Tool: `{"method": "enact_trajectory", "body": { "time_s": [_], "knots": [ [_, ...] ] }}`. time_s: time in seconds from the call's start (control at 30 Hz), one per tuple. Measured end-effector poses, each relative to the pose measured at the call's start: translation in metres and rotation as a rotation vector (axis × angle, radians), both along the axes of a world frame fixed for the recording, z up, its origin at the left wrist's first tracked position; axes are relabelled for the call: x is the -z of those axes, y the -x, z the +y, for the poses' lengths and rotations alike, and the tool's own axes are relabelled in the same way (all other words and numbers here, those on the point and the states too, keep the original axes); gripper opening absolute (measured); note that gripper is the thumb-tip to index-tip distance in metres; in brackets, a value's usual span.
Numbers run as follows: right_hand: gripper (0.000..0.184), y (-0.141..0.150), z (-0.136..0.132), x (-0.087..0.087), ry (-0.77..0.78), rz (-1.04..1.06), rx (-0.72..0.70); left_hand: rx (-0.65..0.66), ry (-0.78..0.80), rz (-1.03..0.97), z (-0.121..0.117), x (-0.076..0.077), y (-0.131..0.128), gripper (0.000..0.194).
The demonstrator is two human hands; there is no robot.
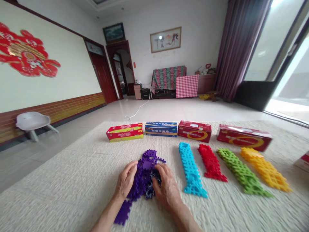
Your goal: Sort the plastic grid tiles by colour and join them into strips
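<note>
A heap of purple interlocking plastic tiles [145, 174] lies on a cream woven mat [60, 193] in front of me. My left hand [126, 180] grips the heap's left side, and my right hand [166, 187] curls over its right side. One purple strip [123, 212] trails below my left wrist. To the right of my right hand lie strips of the same kind: a cyan strip [190, 170], a red strip [211, 162], a green strip [243, 172] and a yellow strip [264, 169].
Along the mat's far side stand a yellow-and-red box [125, 132], a blue box [160, 129] and two red boxes [194, 131]. Part of a white-and-red box [303, 161] shows at the right edge. A white chair [32, 122] stands on the tiled floor at left.
</note>
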State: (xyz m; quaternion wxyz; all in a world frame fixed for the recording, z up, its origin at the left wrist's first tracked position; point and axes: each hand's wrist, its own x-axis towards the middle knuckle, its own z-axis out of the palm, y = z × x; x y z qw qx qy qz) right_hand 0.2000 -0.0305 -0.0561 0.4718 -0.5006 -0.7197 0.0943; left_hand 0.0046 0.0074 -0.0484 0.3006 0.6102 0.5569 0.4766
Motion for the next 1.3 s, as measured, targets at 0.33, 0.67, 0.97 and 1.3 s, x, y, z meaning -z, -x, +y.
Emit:
{"method": "enact_trajectory", "body": {
  "time_s": [0.33,0.67,0.97,1.3],
  "knots": [
    [0.047,-0.001,-0.002,-0.002,-0.019,0.060,0.000,-0.061,0.085,0.030,0.016,-0.007,-0.013,0.049],
    [0.051,-0.011,-0.007,-0.008,-0.026,-0.028,-0.032,0.558,-0.034,0.623,-0.056,-0.019,0.076,0.098],
    [0.048,-0.011,-0.011,-0.011,-0.034,-0.071,-0.073,0.538,-0.097,0.691,-0.043,-0.006,0.058,0.108],
    [0.049,-0.009,-0.013,-0.014,-0.031,-0.028,-0.057,0.434,-0.104,0.601,-0.026,-0.001,0.026,0.100]
  ]
}}
